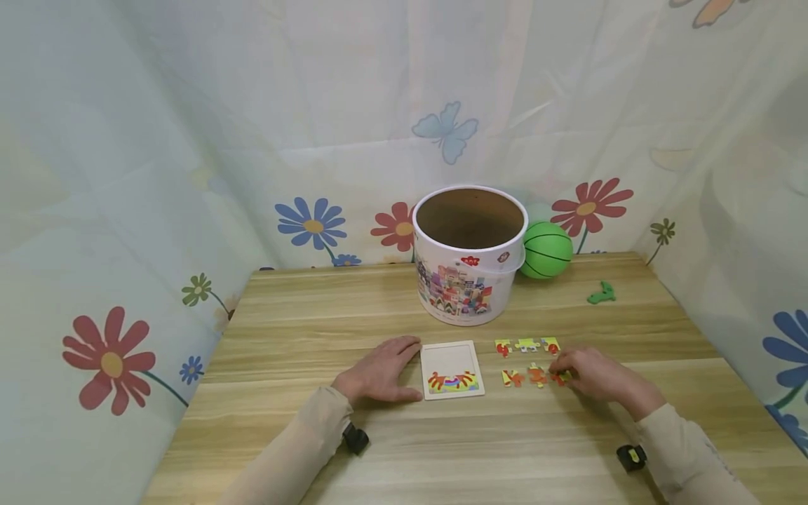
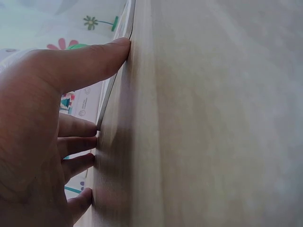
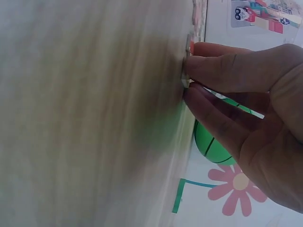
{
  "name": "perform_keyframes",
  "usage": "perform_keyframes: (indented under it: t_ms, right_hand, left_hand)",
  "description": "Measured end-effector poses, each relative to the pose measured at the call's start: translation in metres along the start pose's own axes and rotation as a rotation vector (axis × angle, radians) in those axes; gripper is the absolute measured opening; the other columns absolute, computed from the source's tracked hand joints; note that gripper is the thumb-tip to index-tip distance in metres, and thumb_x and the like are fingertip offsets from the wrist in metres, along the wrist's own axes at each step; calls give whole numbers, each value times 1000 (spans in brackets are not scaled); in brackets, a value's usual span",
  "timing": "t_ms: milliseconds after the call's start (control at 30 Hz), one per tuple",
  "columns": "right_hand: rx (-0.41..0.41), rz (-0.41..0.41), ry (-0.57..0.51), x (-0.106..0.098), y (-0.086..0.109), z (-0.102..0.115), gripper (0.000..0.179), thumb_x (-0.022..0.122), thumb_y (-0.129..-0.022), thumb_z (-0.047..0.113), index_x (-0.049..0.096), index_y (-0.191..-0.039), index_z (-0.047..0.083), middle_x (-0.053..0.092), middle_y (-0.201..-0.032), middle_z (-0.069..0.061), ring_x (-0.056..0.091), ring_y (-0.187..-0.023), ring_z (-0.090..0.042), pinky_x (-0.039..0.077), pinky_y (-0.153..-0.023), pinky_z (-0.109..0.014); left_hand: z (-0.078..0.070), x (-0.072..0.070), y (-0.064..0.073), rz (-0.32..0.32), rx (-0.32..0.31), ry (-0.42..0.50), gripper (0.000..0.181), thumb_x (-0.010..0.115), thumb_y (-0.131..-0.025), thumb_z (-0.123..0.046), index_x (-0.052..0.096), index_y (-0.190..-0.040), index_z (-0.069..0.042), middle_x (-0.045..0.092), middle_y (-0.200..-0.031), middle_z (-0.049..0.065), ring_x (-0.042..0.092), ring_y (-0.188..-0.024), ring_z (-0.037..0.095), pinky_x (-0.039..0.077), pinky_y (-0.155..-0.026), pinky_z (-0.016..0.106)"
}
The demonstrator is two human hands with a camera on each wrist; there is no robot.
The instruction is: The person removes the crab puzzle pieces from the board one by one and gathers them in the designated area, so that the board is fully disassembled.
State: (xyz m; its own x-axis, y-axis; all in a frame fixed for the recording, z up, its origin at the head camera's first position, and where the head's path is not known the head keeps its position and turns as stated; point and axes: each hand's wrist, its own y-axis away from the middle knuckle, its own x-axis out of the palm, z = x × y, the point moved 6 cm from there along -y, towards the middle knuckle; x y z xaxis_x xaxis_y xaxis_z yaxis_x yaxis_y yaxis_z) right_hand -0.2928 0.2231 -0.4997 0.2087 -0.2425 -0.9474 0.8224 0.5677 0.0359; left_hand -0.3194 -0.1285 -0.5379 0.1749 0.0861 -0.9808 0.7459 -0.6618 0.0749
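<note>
A square wooden puzzle tray (image 1: 448, 356) lies on the table, with a strip of colourful pieces (image 1: 453, 382) fitted along its near edge. My left hand (image 1: 381, 372) rests at its left side, thumb and fingertips touching the edge; the left wrist view shows the thumb (image 2: 90, 64) apart from the fingers. To the right of the tray lie two rows of loose jigsaw pieces: an upper yellow-and-red row (image 1: 527, 345) and a lower orange-and-yellow row (image 1: 537, 376). My right hand (image 1: 600, 375) pinches the jigsaw piece (image 1: 562, 378) at the lower row's right end, which its fingers partly hide.
Behind the tray stands a large white bucket (image 1: 467, 280) with printed pictures and a handle. A green ball (image 1: 546, 250) sits against its right side. Farther right is a small green toy (image 1: 602, 293). Flower-printed curtains (image 1: 353, 168) border the wooden table (image 1: 303, 315).
</note>
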Motion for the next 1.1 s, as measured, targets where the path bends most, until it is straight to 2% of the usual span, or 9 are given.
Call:
perform_keyframes:
  t_ms: [233,533,800,967,1100]
  right_hand:
    - [25,-24,4,0,-1,-1,29,75,-76,-4,74,-102,9,69,-98,-1,66,-91,-23,58,-79,-41]
    - [12,-38,39,1,0,-2,29,76,-76,-2,74,-102,10,70,-99,-3,67,-91,-24,58,-79,-43]
    - [16,-44,21,-1,2,-2,27,75,-75,-2,74,-100,11,70,-98,-1,66,-92,-23,57,-79,-43]
    - [-3,-98,19,-8,0,0,28,74,-74,-2,74,-100,8,71,-99,-3,67,-92,-25,58,-79,-42]
    - [-7,-124,27,-13,-6,4,27,77,-78,5,73,-104,5,72,-100,-6,68,-89,-23,58,-75,-39]
  left_hand:
    - [0,-2,-1,-13,8,-10,98,61,-81,-69,32,-151,-7,30,-157,9,30,-144,28,26,-120,42]
    - [-2,-3,1,-1,3,5,98,61,-81,-69,32,-152,-8,29,-158,9,29,-145,27,24,-120,42]
    - [-1,-2,0,-6,8,-6,98,61,-81,-69,32,-152,-8,30,-158,8,29,-145,27,25,-120,42]
    - [-1,-1,0,-1,5,0,99,60,-81,-69,31,-152,-8,29,-158,8,28,-145,27,23,-121,41]
    - [-1,0,-1,14,-7,5,99,60,-81,-70,29,-153,-9,27,-159,7,26,-146,26,21,-121,40]
